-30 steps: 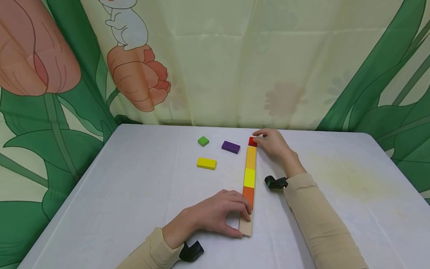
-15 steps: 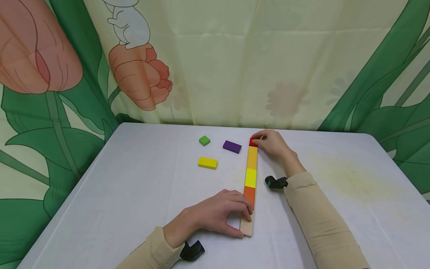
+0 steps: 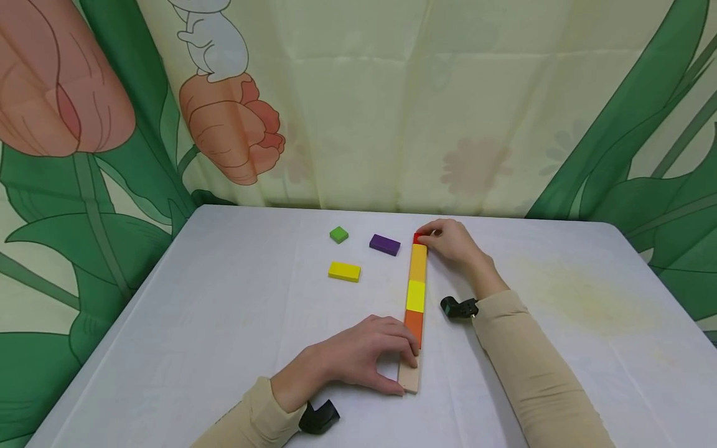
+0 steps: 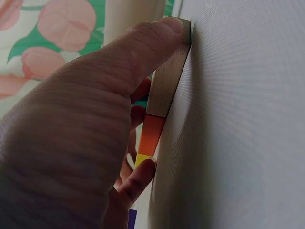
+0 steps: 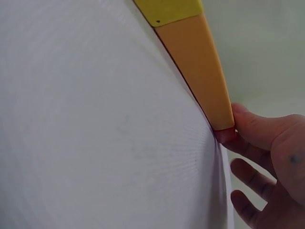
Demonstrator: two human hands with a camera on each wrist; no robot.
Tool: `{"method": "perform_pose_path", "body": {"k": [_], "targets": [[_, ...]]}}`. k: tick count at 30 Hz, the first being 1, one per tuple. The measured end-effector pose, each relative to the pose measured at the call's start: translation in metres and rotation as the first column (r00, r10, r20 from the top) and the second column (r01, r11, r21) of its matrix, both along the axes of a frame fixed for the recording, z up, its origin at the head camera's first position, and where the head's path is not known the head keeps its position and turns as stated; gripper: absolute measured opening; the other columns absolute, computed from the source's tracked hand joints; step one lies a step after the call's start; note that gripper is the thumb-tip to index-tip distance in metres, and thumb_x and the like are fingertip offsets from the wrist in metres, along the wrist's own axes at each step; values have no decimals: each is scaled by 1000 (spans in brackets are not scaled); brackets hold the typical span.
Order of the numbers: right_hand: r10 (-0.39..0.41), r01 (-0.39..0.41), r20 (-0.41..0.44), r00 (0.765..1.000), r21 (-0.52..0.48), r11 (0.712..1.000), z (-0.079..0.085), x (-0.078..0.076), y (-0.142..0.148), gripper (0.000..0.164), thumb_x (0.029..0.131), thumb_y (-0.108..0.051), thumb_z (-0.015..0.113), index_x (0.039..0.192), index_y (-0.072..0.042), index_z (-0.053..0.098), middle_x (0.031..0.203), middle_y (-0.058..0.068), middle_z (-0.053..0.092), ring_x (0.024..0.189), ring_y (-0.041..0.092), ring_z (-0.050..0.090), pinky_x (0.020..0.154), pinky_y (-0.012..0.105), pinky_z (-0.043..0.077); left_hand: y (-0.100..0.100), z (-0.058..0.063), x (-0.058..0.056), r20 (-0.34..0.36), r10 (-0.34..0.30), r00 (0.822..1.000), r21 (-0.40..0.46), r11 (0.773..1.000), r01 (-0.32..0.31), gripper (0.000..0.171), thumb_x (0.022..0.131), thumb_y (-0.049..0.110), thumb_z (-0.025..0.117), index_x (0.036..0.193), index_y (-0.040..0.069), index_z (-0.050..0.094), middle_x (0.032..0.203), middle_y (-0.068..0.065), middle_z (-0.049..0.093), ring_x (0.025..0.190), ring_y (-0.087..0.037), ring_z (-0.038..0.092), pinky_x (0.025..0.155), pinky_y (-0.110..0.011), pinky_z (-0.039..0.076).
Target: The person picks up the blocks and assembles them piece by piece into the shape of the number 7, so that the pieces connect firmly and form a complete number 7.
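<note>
A straight row of blocks runs away from me: a plain wooden block (image 3: 409, 378) at the near end, then an orange block (image 3: 413, 328), a yellow block (image 3: 416, 296), a light-orange block (image 3: 417, 262) and a small red block (image 3: 417, 238) at the far end. With thumb at its near end and fingers over its top and side, my left hand (image 3: 366, 351) holds the wooden block. My right hand (image 3: 456, 241) pinches the red block between thumb and forefinger. In the right wrist view the red block (image 5: 225, 135) sits against the light-orange block's end, partly hidden by fingertips.
Left of the row lie a green block (image 3: 338, 235), a purple block (image 3: 384, 245) and a separate yellow block (image 3: 344, 272). The white-covered table (image 3: 224, 311) ends at the back near a printed curtain (image 3: 358, 124).
My right hand has shifted slightly toward me at the row's far end, and less of the red block shows. The left hand and the loose blocks stay in place.
</note>
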State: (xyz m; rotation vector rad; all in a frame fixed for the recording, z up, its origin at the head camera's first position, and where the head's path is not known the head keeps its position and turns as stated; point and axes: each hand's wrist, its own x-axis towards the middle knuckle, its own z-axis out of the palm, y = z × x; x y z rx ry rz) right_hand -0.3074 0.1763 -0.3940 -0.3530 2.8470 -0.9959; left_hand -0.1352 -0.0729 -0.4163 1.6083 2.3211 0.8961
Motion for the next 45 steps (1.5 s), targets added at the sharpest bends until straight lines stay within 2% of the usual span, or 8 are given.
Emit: {"method": "perform_pose_path", "body": {"k": [10,18,24,29,33,39,42,45], "targets": [[8,-8,-29,1000,-4,1000,-1,1,-1,26,98,-18,68,120,-7,74,115,12,69,103,31,54,92,43,44,-1,1,0,-6,3,1000,0,1000,-3,29,87,35,81,111,22,70,125,13,60,122,0,46,104,-25,35],[12,-11,-40,999,22,1000,3,5,-3,27,98,-15,66,122,-5,73,119,15,68,112,33,54,101,48,42,0,1,0,-11,-1,1000,-4,1000,1,30,87,36,81,111,22,71,125,13,60,122,0,47,101,-24,36],[16,-12,-89,996,49,999,3,8,-4,25,98,-12,66,122,-8,74,123,14,68,116,34,54,104,50,41,0,2,0,-13,-3,1000,-10,1000,3,29,88,35,80,112,21,71,125,12,60,122,0,47,102,-24,36],[47,-37,-144,989,73,997,1,13,-4,18,97,-11,68,113,-8,77,119,13,69,115,35,57,104,53,39,-1,2,0,-23,-4,1000,-9,1000,4,30,87,35,81,111,21,71,125,12,60,122,0,47,102,-23,36],[51,-41,-122,991,79,996,1,17,-2,19,98,-15,68,113,-10,78,120,10,69,119,35,54,107,55,34,-2,1,0,-36,0,999,-7,1000,0,30,87,35,81,111,22,70,125,12,60,122,0,47,101,-23,36],[93,-85,-110,990,79,993,1,20,-1,25,97,-19,68,119,-8,76,130,12,64,131,38,39,111,60,22,-2,1,0,-26,5,1000,-8,1000,-5,29,87,35,81,111,22,71,125,13,60,122,0,47,100,-23,36],[78,-72,-99,992,60,996,0,22,-1,25,97,-19,69,118,-7,76,132,12,63,131,38,37,111,60,23,-2,1,1,-17,1,1000,-9,1000,-2,29,87,35,81,111,22,70,125,13,60,122,0,47,101,-23,36],[47,-44,-87,995,34,998,-1,22,-2,24,96,-18,70,117,-7,76,133,13,63,131,38,41,112,58,26,-2,2,1,-17,-2,1000,-10,1000,2,29,87,35,81,111,22,70,126,13,60,122,0,47,101,-23,36]]}}
